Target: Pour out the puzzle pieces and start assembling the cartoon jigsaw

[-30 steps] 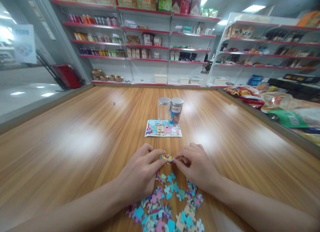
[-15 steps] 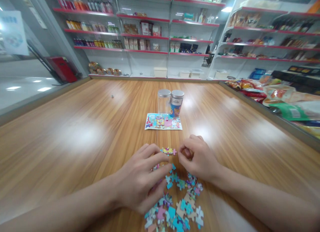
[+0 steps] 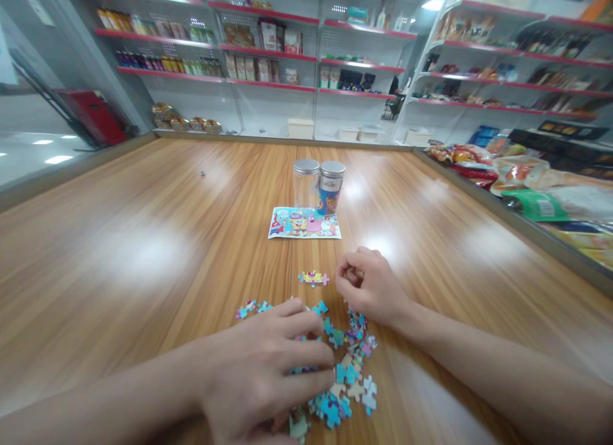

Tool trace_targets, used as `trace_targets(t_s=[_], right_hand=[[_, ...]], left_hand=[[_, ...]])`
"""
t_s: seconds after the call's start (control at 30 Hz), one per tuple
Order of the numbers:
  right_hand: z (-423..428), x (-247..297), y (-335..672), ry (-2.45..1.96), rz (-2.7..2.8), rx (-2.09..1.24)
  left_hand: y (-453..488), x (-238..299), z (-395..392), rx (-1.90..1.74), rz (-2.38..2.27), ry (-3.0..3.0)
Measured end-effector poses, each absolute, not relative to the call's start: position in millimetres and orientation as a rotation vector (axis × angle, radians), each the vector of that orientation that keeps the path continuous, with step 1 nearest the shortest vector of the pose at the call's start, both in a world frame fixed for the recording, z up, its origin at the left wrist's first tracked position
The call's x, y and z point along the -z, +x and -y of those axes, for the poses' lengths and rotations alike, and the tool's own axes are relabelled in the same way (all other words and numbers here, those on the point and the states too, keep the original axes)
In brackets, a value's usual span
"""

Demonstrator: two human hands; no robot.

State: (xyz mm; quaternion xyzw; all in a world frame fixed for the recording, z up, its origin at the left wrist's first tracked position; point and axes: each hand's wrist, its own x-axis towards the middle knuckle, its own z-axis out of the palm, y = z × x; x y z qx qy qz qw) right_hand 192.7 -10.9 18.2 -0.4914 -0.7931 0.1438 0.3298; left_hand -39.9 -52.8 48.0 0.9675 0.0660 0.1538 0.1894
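Note:
My left hand (image 3: 272, 362) hovers over or rests on loose jigsaw pieces (image 3: 330, 407), its fingers apart and covering part of the pile. Whether its fingertips touch a piece I cannot tell. To the right, my right hand (image 3: 373, 285) is curled, thumb and fingers together at the table; anything inside them is hidden. Between the hands and farther off lies a short joined strip of puzzle pieces (image 3: 313, 278), yellow in the middle with a pink end. Beyond it lies a cartoon picture sheet (image 3: 305, 225), colourful and flat.
A clear jar with a silver lid (image 3: 306, 182) and a blue printed can (image 3: 330, 189) stand together behind the sheet. A tiny object (image 3: 202, 173) lies far left on the wooden table (image 3: 143, 241). Packaged snacks (image 3: 522, 173) line the right side; stocked shelves (image 3: 268, 49) stand behind.
My left hand has drawn back from the joined strip toward me, over the loose pieces, uncovering the strip's left end. My right hand stays curled beside the strip. The view has tilted down slightly.

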Motion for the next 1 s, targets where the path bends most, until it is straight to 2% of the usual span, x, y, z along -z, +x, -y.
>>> trace_targets(t_s=[0.1, 0.23, 0.3, 0.6, 0.7, 0.83, 1.0], right_hand=[[10, -19, 193, -1.288, 2.070, -0.398], [10, -20, 194, -1.273, 2.063, -0.418], [10, -20, 195, -1.267, 2.059, -0.423], [11, -18, 197, -1.251, 2.096, -0.389], [11, -17, 196, -1.240, 2.106, -0.383], [10, -16, 196, -1.225, 2.109, -0.380], [10, -16, 195, -1.188, 2.117, -0.407]], left_hand=[[-44, -42, 44, -0.550, -0.311, 2.678], [-48, -33, 30, -1.083, -0.719, 2.521], [-50, -29, 23, -1.232, -0.856, 2.414], [-47, -23, 19, -1.237, -0.837, 2.443], [-48, -36, 24, -1.105, -0.896, 2.640], [-53, -62, 30, -0.482, -1.097, 2.955], [-72, -76, 22, -0.105, -1.236, 3.009]])
